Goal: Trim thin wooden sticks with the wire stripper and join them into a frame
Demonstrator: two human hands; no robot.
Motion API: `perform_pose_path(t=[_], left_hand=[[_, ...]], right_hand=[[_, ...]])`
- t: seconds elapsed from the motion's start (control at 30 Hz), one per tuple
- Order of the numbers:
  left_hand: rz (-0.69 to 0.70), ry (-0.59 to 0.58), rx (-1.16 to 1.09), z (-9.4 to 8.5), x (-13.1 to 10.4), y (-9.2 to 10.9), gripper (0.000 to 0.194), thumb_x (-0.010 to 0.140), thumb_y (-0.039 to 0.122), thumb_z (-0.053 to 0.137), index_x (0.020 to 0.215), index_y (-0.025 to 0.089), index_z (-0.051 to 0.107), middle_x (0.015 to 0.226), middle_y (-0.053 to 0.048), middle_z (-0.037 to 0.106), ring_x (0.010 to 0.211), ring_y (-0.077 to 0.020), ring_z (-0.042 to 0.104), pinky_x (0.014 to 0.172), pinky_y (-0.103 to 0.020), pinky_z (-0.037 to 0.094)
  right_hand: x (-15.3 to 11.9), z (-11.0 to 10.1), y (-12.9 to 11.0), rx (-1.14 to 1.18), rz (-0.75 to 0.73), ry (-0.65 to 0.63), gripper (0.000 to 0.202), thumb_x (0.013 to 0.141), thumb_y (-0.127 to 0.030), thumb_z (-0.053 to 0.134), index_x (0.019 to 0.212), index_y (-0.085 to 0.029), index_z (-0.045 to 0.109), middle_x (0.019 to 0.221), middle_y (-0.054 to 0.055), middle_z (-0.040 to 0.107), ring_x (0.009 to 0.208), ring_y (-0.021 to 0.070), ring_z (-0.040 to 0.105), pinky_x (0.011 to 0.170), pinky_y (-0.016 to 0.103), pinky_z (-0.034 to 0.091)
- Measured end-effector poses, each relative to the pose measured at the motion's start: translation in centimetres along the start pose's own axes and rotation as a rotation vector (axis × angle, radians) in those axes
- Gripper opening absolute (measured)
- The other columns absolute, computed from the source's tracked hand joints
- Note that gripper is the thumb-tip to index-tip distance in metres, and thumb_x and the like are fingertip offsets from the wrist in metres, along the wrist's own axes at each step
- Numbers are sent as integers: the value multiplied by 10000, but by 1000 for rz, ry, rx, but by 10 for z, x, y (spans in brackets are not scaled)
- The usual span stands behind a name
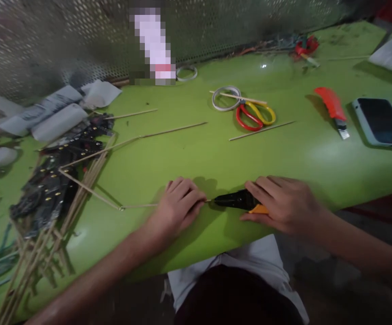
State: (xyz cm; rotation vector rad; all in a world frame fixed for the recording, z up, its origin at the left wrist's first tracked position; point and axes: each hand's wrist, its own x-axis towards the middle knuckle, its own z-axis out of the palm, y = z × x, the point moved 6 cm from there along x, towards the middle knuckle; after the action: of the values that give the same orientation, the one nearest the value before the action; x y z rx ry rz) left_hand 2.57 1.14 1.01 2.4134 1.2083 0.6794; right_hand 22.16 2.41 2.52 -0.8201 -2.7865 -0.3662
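My left hand is closed on a thin stick, which comes out on both sides of the fingers. On its left the stick joins a jointed, bent chain of thin sticks at a small tie. My right hand grips a black tool with orange on its handle. The tool's pointed tip meets the short stick end just right of my left fingers. Whether the tip clamps the stick is too small to tell.
Scissors, a tape ring and a loose stick lie beyond my hands. A red cutter and a phone are at right. Bundled sticks and black packets fill the left; a mesh panel stands behind.
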Motion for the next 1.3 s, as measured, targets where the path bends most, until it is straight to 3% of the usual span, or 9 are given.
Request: perform_pose_path(t=[0.1,0.37,0.73,1.3], left_hand=[[-66,-2,-74,-2,1,-6,120,939,147,541,926,152,660,876,-56,609,847,-177,533,732,-327,442],[-162,-47,-144,-9,7,-7,109,918,150,584,931,174,690,894,-34,640,846,-142,580,731,-281,470],[-139,-28,-111,-8,8,-8,48,851,149,688,896,162,696,858,-33,637,806,-139,590,683,-259,490],[-183,-12,-104,-10,10,-9,75,864,147,660,871,195,717,852,-23,663,804,-151,619,689,-277,513]], right_hand=[[2,1,-2,-34,-12,-55,559,955,-560,422,1049,-55,642,790,87,626,681,193,553,580,321,368],[2,1,-4,-26,-28,-54,570,954,-553,430,1055,-41,661,756,92,609,653,186,502,556,327,330],[3,2,-3,14,-13,-51,526,964,-532,419,1090,-88,669,727,75,589,614,176,471,542,329,301],[2,4,-1,24,8,-62,503,967,-543,392,1097,-143,668,725,71,614,599,177,482,533,331,271]])
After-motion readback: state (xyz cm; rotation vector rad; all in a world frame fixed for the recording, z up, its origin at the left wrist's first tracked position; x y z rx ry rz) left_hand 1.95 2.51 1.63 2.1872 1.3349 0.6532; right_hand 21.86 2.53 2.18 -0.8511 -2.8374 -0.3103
